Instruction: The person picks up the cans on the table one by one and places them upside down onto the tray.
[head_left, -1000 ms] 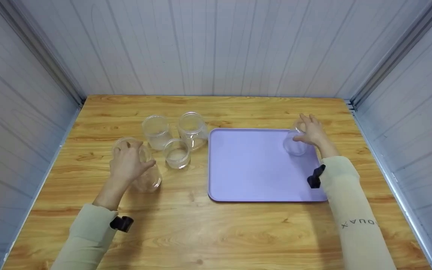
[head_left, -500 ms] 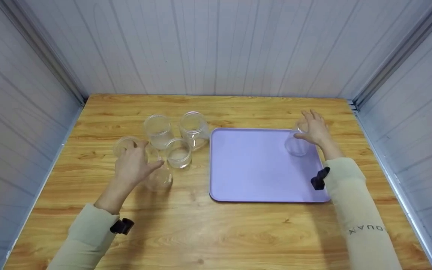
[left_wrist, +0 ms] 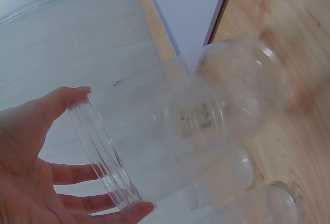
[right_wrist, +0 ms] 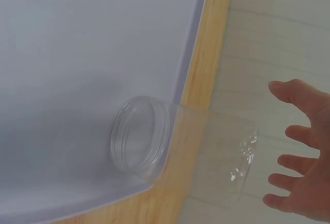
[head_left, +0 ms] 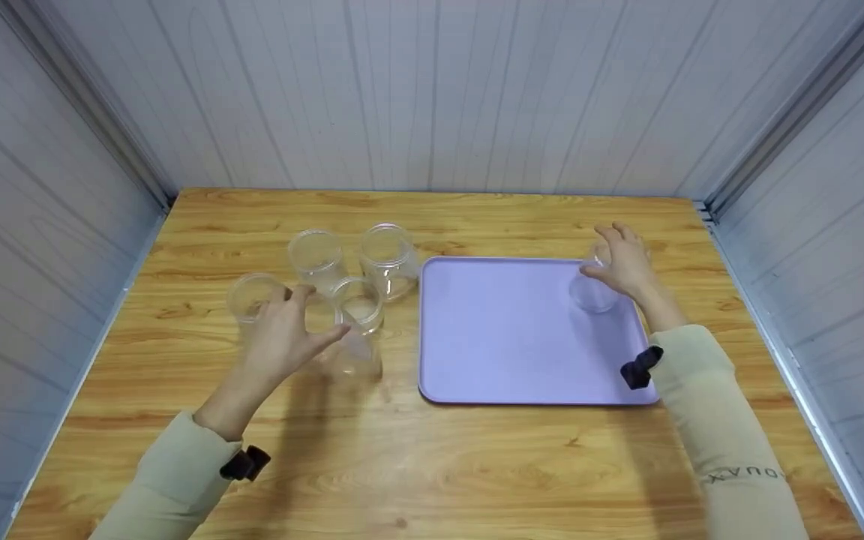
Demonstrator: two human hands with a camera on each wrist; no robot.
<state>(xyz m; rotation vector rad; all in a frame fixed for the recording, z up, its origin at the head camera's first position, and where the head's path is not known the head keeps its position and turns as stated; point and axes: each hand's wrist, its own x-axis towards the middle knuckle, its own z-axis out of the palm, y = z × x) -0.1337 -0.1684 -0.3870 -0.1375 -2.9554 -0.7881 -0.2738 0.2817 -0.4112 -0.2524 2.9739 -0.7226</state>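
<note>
At the left, left grip (head_left: 278, 341) pinches a clear jar (left_wrist: 165, 136) by its ridged rim (left_wrist: 106, 154), above the tabletop (head_left: 432, 472). Probably light, thin-walled, slippery: hold the ridges, don't squeeze the sides. Right grip (head_left: 629, 270) spread, apart from second jar (right_wrist: 180, 147), ridged end down on tray (head_left: 507, 337).

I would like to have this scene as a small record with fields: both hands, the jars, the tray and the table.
Left hand: grips the ridged end of a clear jar
Right hand: fingers spread, a gap between them and the tray jar
Tray jar: clear, ridged end down, near the far right corner
Tray: purple
Other jars: four, clear, left of the tray
Table: wood-patterned
Unclear: whether the gripped jar touches the table
</note>
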